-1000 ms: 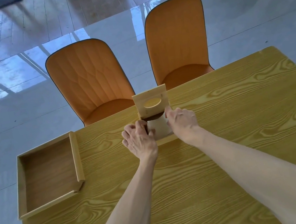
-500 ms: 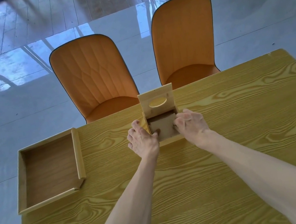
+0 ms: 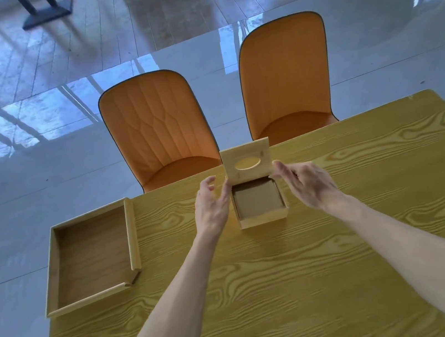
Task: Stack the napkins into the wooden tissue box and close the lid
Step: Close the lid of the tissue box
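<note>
A small wooden tissue box (image 3: 262, 218) stands near the far edge of the yellow table. Its lid (image 3: 246, 163), with an oval hole, stands upright at the back. Brown napkins (image 3: 257, 199) lie flat inside the box. My left hand (image 3: 211, 204) hovers just left of the box, fingers apart and holding nothing. My right hand (image 3: 305, 181) hovers just right of it, also spread, its fingertips close to the lid's right edge.
A shallow wooden tray (image 3: 131, 232) lies at the table's left edge with nothing in it. Two orange chairs (image 3: 156, 129) (image 3: 285, 76) stand behind the table's far edge. Shiny floor lies beyond.
Both hands have lifted off the napkins and out of the box and moved apart to its sides. The napkins now lie flat inside.
</note>
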`<move>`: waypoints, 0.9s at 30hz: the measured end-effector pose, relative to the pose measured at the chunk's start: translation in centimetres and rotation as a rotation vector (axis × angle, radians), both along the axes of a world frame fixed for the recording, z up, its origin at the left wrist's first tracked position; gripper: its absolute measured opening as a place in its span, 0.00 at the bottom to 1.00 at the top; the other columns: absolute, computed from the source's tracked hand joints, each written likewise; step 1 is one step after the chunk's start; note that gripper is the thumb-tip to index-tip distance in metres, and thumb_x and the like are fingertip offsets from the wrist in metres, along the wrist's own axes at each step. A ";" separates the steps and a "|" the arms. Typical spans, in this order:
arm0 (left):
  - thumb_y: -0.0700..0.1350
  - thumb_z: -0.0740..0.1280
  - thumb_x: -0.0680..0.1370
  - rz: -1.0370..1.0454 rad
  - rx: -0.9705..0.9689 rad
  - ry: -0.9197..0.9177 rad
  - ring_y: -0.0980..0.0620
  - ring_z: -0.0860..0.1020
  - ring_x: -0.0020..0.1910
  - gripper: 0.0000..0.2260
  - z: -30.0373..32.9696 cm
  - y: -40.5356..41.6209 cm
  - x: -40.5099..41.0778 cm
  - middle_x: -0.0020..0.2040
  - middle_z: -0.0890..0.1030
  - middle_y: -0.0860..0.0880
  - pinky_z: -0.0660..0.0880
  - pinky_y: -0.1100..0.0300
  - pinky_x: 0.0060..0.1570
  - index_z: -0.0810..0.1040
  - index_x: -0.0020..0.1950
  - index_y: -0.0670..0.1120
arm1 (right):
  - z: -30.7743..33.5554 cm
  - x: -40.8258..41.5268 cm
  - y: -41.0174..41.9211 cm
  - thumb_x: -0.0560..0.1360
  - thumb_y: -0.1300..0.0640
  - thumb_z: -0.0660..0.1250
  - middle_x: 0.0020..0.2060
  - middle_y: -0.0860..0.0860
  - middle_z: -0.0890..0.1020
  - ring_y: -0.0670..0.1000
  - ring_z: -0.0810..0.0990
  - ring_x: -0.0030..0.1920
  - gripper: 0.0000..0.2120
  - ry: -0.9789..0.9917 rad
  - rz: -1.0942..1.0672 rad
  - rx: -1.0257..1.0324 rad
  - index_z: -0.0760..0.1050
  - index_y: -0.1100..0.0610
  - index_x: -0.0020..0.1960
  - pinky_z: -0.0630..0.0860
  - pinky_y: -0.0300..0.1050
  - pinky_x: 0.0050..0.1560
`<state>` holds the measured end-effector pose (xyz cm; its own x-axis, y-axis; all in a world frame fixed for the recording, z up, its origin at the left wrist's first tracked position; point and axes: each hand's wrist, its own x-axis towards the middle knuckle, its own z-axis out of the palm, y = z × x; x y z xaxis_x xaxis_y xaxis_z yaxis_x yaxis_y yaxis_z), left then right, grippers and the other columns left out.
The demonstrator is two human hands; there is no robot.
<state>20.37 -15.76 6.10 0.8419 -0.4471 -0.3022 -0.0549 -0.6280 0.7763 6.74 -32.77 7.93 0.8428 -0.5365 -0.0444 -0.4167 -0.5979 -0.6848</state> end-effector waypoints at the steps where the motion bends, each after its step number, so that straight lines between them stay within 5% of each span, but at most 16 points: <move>1: 0.64 0.60 0.78 0.001 -0.020 -0.019 0.48 0.75 0.63 0.27 0.8 -0.1 0.5 0.67 0.75 0.46 0.75 0.46 0.61 0.68 0.72 0.50 | 0.6 0.1 -0.3 0.79 0.37 0.45 0.21 0.36 0.72 0.35 0.72 0.20 0.37 -0.040 -0.022 0.010 0.83 0.62 0.48 0.61 0.29 0.17; 4: 0.63 0.58 0.80 -0.006 -0.096 -0.089 0.49 0.76 0.62 0.24 3.1 -0.5 1.8 0.65 0.77 0.47 0.76 0.45 0.60 0.71 0.69 0.51 | 2.1 0.9 -1.4 0.79 0.32 0.42 0.29 0.48 0.82 0.42 0.70 0.18 0.40 -0.172 -0.063 -0.088 0.82 0.60 0.46 0.60 0.30 0.17; 8: 0.61 0.56 0.82 -0.102 -0.078 -0.292 0.48 0.73 0.67 0.24 5.8 -1.8 2.5 0.69 0.75 0.46 0.72 0.50 0.64 0.70 0.72 0.49 | 3.7 2.6 -2.2 0.82 0.40 0.50 0.52 0.54 0.84 0.52 0.81 0.49 0.27 -0.222 -0.069 -0.444 0.80 0.56 0.58 0.80 0.46 0.40; 11: 0.60 0.54 0.83 -0.264 0.007 -0.298 0.47 0.69 0.72 0.25 6.7 -2.9 2.5 0.75 0.69 0.45 0.68 0.49 0.68 0.65 0.76 0.49 | 4.5 3.7 -1.7 0.83 0.42 0.51 0.67 0.56 0.75 0.56 0.72 0.67 0.26 -0.091 0.064 -0.473 0.70 0.58 0.71 0.72 0.54 0.62; 13: 0.59 0.53 0.83 -0.381 0.068 -0.273 0.46 0.67 0.73 0.26 6.6 -3.2 2.1 0.76 0.67 0.45 0.66 0.49 0.70 0.63 0.78 0.49 | 4.3 3.8 -1.3 0.83 0.42 0.50 0.71 0.57 0.70 0.57 0.68 0.71 0.27 0.035 0.128 -0.429 0.65 0.58 0.74 0.67 0.56 0.67; 19: 0.49 0.59 0.83 -0.502 0.158 -0.487 0.45 0.72 0.68 0.23 5.5 -2.0 1.0 0.75 0.67 0.47 0.71 0.51 0.64 0.64 0.77 0.44 | 3.3 2.1 -0.1 0.83 0.53 0.58 0.71 0.57 0.71 0.58 0.72 0.67 0.22 0.065 0.199 -0.463 0.65 0.60 0.74 0.71 0.56 0.64; 27: 0.40 0.65 0.81 -0.425 0.094 -0.653 0.44 0.81 0.55 0.17 5.1 -0.5 0.0 0.66 0.76 0.46 0.79 0.52 0.52 0.74 0.71 0.43 | 3.1 1.6 0.6 0.80 0.61 0.63 0.55 0.58 0.79 0.57 0.77 0.54 0.18 -0.008 0.184 -0.578 0.71 0.60 0.70 0.79 0.52 0.52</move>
